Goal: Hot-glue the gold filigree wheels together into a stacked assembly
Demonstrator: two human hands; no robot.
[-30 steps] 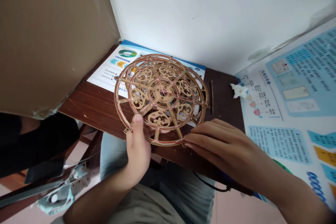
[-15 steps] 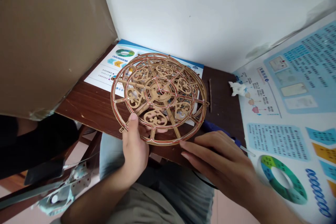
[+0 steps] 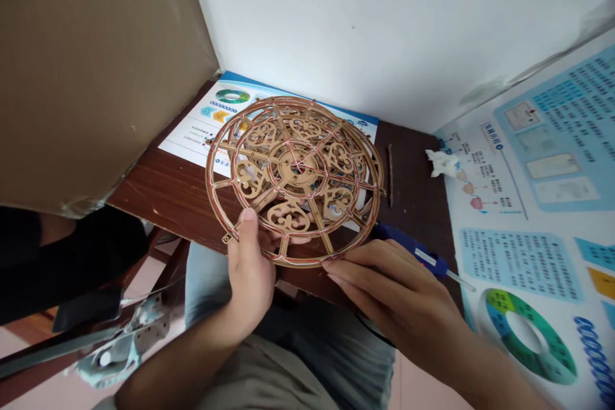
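Firmly, left grip clamps a fretwork wooden wheel (thumb in front), right grip loose on its rim

My dark wooden desk is carrying a printed leaflet, a thin dark stick, a blue glue gun and a large printed poster.

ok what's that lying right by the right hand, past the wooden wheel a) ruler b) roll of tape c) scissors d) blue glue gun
d, the blue glue gun lies just past the right hand, with its blue body and a thin white stick at the tip.
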